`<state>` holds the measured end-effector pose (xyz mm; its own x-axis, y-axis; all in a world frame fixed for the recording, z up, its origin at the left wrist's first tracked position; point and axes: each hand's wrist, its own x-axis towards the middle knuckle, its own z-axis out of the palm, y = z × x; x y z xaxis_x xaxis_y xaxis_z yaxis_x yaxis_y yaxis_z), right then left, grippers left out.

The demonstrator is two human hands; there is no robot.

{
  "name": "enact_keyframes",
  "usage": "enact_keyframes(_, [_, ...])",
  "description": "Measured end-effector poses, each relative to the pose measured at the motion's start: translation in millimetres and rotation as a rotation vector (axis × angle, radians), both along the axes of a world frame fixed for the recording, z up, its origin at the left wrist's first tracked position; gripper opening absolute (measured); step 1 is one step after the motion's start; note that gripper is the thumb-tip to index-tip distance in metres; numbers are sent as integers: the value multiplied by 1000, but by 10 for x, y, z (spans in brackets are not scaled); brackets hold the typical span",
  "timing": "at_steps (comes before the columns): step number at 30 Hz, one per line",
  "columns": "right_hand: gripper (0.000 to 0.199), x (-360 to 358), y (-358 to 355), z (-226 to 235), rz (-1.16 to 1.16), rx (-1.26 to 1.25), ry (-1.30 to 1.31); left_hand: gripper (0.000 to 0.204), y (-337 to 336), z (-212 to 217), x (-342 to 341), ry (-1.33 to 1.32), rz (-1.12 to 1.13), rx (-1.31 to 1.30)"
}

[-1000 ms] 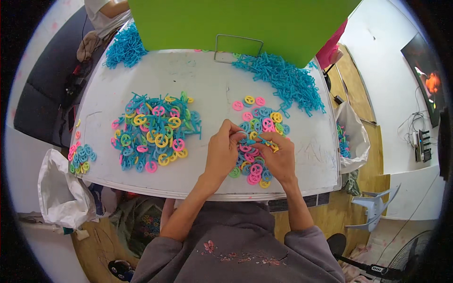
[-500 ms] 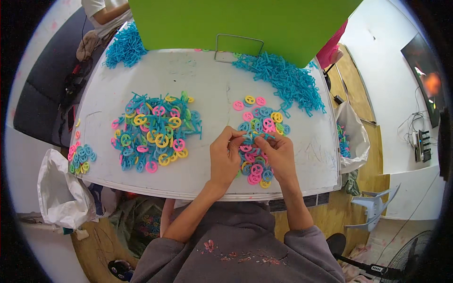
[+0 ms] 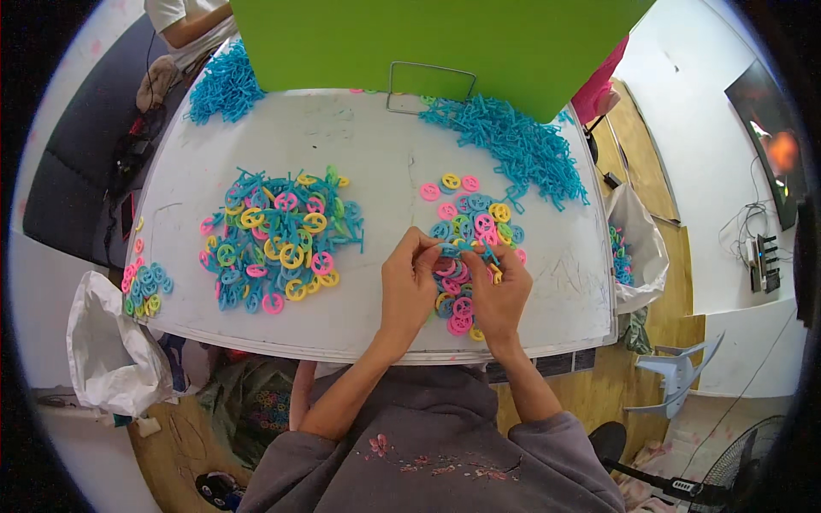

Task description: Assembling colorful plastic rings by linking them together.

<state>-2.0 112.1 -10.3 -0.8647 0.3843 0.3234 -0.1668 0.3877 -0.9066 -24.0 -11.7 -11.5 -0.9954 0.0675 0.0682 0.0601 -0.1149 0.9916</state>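
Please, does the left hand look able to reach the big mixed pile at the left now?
Probably yes: only tabletop lies between the left hand and the big mixed pile, though that hand seems occupied with a blue piece.

White wall (image 3: 676, 103) at right carried a lit dark screen (image 3: 767, 141) above loose cables (image 3: 753, 212) and a white box (image 3: 756, 267), wood-look floor (image 3: 590, 400) ran below with pale blue-grey plastic chair (image 3: 677, 373) and black fan (image 3: 751, 462), black furniture (image 3: 64, 197) sat left, green panel (image 3: 445, 43) backed the white table (image 3: 376, 171).

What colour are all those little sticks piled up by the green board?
The little sticks are bright blue, shown best in the head view.
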Motion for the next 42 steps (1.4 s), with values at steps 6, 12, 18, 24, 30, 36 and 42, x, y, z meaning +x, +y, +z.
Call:
enact_keyframes(6, [14,21,14,58,54,8,-39,10,8,-22,-7,18,55,43])
enact_keyframes(12, [15,-68,172,213,267,-70,-319,13,-81,-106,-61,270,83,-106])
enact_keyframes(18, [8,-25,101,221,263,-44,-220,24,-142,-19,-1,255,66,-123])
enact_keyframes(24, [8,-37,95,158,248,0,-175,25,-208,23,27,193,-15,39])
enact_keyframes(30, [12,-5,63,262,313,-17,-106,25,-258,30,60,327,5,-151])
enact_keyframes(36, [14,46,-72,132,280,-16,-185,24,-315,24,124,330,115,-224])
enact_keyframes(42, [19,-147,-782,221,326,-189,-144,36,-802,120,325,587,578,-571])
